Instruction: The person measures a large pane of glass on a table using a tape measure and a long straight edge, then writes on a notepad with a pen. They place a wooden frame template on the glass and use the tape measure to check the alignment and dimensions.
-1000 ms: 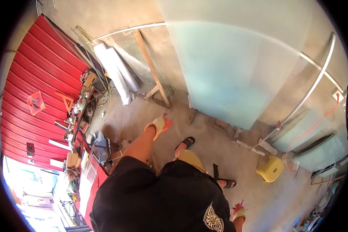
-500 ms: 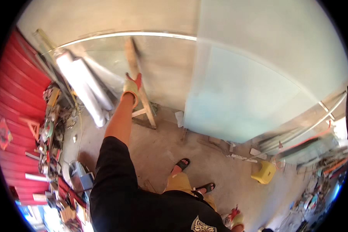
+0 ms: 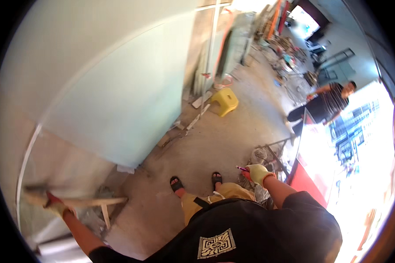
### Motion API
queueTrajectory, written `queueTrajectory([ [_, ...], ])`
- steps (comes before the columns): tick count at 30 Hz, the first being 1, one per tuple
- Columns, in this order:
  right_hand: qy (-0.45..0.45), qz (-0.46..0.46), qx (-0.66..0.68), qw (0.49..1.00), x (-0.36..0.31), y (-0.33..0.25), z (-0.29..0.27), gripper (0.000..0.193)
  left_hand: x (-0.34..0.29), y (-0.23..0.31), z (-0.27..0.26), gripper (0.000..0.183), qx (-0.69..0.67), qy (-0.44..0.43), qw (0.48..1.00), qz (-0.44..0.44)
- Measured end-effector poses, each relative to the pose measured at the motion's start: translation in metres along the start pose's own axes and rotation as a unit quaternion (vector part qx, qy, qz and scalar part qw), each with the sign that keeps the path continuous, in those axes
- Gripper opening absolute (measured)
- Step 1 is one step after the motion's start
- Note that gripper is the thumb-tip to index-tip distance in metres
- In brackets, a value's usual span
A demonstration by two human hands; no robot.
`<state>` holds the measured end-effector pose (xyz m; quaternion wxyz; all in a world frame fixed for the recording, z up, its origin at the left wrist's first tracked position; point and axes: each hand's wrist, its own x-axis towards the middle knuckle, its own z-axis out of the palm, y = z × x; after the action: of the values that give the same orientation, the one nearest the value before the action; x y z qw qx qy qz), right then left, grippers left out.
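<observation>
At the lower left, my left hand [image 3: 57, 206], in a pale glove with red fingers, is closed on a long piece of a wooden frame [image 3: 90, 202]. A short crosspiece branches off near its lower end. Motion smears the fingertips and the upper end of the wood. My right hand [image 3: 258, 173], gloved alike, is closed around a thin purple pen [image 3: 241, 168] in front of my right hip. A large frosted glass sheet [image 3: 131, 96] leans upright ahead on the left, its lower corner near the floor.
A yellow stool [image 3: 225, 101] stands on the concrete floor [image 3: 202, 140] beyond the glass. Further sheets [image 3: 238, 44] lean behind it. A person [image 3: 322, 105] in a striped shirt is at the right, near a red-sided table [image 3: 309, 171]. Clutter [image 3: 289, 55] lies at the back.
My view has swung right, bringing the person and the table into sight. My right hand has come up into fuller view with the pen. The left hand stays at the wooden frame.
</observation>
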<state>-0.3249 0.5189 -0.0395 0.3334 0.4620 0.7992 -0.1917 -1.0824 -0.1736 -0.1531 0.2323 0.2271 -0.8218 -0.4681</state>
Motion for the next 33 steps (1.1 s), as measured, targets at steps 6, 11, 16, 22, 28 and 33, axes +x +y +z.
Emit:
queueTrajectory([
  [6, -0.011, 0.046, 0.088, 0.995, -0.004, 0.045, 0.052, 0.044, -0.055, -0.002, -0.053, 0.063, 0.099, -0.012, 0.992, -0.076],
  [11, -0.078, 0.02, 0.101, 0.992, -0.002, 0.051, 0.101, 0.034, -0.14, -0.038, -0.141, 0.056, -0.069, -0.005, 0.998, 0.002],
  [16, -0.034, -0.027, 0.19, 0.981, -0.009, 0.055, 0.121, 0.033, -0.189, -0.023, -0.145, 0.058, -0.041, -0.001, 0.999, 0.019],
  [22, -0.03, -0.026, 0.203, 0.978, -0.007, 0.077, 0.118, 0.044, -0.259, 0.089, -0.158, 0.063, -0.419, -0.136, 0.842, 0.31],
  [28, -0.002, -0.037, 0.333, 0.942, -0.018, 0.09, 0.112, 0.039, -0.346, 0.226, -0.207, 0.078, -0.158, 0.057, 0.973, 0.159],
  [33, -0.008, -0.107, 0.39, 0.915, -0.052, 0.094, 0.096, 0.041, -0.387, 0.285, -0.2, 0.073, -0.382, -0.087, 0.871, 0.296],
])
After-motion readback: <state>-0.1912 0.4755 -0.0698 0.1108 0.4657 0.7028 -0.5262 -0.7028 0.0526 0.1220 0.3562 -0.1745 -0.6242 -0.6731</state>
